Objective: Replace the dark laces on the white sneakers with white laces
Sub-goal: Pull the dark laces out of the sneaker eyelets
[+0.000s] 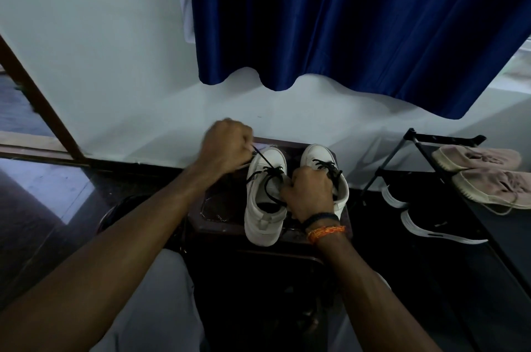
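Note:
Two white sneakers stand side by side on a dark stool [214, 208], toes toward the wall. The left sneaker [263, 219] has a loosened dark lace [270, 182] running up from its eyelets. My left hand [225, 147] is closed on the end of that lace, above and left of the toe, pulling it taut. My right hand [309, 193] grips the left sneaker's tongue area between the two shoes, and partly hides the right sneaker [323, 160], whose dark lace [327, 165] is still threaded. No white laces are visible.
A black shoe rack [431, 147] at the right holds pink sneakers [485, 173] on top and black sneakers with white soles [431, 225] below. A blue curtain [359, 21] hangs over the white wall behind. A dark glossy floor [43, 193] and a door frame lie left.

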{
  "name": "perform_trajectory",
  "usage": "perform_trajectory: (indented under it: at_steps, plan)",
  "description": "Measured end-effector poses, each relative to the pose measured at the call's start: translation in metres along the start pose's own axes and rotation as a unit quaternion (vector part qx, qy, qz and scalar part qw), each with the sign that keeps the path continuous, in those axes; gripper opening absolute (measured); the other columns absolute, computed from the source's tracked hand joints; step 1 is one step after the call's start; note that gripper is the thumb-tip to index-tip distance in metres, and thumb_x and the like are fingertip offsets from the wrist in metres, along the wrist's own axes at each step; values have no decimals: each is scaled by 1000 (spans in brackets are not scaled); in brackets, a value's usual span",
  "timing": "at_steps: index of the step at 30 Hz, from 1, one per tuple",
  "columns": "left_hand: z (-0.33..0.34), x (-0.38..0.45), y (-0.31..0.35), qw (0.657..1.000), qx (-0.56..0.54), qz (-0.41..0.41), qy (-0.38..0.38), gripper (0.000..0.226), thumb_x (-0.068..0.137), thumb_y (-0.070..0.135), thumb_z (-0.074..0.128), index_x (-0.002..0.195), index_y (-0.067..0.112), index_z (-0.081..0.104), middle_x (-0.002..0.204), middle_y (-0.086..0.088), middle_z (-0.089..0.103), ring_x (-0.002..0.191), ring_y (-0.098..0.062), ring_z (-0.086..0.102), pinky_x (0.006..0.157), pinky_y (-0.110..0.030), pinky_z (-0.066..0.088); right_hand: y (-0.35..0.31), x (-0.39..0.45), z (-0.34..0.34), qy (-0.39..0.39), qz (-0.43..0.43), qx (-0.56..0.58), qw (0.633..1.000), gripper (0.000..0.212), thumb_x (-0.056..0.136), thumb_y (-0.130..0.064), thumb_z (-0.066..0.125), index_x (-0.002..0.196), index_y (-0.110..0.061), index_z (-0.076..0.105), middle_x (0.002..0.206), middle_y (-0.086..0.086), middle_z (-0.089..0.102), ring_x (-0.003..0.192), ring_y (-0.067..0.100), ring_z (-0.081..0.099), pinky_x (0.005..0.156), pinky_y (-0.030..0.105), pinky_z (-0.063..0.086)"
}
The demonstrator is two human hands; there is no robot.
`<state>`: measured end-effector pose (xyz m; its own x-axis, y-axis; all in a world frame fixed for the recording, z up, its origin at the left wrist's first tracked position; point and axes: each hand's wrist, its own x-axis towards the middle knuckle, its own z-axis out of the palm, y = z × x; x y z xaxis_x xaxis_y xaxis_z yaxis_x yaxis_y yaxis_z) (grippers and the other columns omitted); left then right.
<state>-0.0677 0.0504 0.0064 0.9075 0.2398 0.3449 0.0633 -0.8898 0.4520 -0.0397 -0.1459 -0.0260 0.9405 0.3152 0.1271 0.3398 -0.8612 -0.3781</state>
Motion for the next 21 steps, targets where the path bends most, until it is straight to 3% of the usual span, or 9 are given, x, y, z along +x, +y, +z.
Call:
perform_trajectory:
  at_steps: [3, 5, 7, 10, 14, 17, 21]
  plan:
    - [-20, 2, -31, 987, -34, -137, 81, 10, 76, 10, 73, 73, 20, 74, 69, 10, 69, 74, -15, 68, 73, -29, 54, 1, -1, 0, -6, 6, 5, 1000, 28, 86, -33, 62, 86, -5, 68, 88, 20, 66, 89, 40, 63, 63, 30, 35]
    - [-26, 0, -42, 982, -27, -174, 68, 11, 76, 12, 73, 75, 22, 76, 73, 9, 71, 77, -17, 70, 78, -33, 57, 1, -2, 0, -5, 8, 8, 1000, 27, 86, -32, 62, 86, -6, 68, 88, 19, 66, 88, 39, 63, 63, 30, 35]
    - [-22, -3, -38, 990, -40, -132, 26, 17, 73, 12, 71, 84, 22, 78, 83, 5, 74, 84, -19, 69, 87, -38, 56, 1, -2, 1, -4, 10, 9, 1000, 27, 85, -32, 62, 86, -6, 68, 88, 19, 67, 89, 39, 62, 64, 30, 35]
    - [-4, -4, -16, 999, -32, 14, -32, 37, 67, 21, 59, 99, 20, 77, 99, 1, 72, 96, -24, 59, 96, -42, 43, 1, -3, 0, -3, 15, 22, 1000, 27, 84, -34, 64, 82, -7, 68, 85, 18, 66, 87, 40, 62, 64, 31, 36]
    - [19, -3, 10, 974, -2, 165, -153, 15, 73, 24, 70, 87, 23, 74, 77, 13, 63, 83, -14, 56, 93, -39, 37, 0, -2, -1, -11, 21, 33, 999, 31, 83, -38, 65, 82, -7, 67, 85, 19, 66, 85, 39, 62, 63, 31, 36]
    - [29, -2, 19, 961, 55, 203, -176, 17, 68, 31, 72, 83, 23, 70, 79, 10, 65, 87, -17, 59, 90, -38, 37, 1, -2, -1, -16, 19, 33, 999, 26, 82, -33, 65, 85, -7, 67, 87, 20, 66, 86, 39, 62, 63, 30, 36]
    - [35, -1, 28, 953, 130, 215, -171, 21, 67, 10, 69, 83, 22, 65, 81, 5, 67, 88, -20, 56, 89, -33, 32, -1, -2, 1, -6, 17, 34, 999, 31, 84, -39, 65, 85, -8, 67, 87, 19, 66, 84, 39, 63, 63, 30, 36]
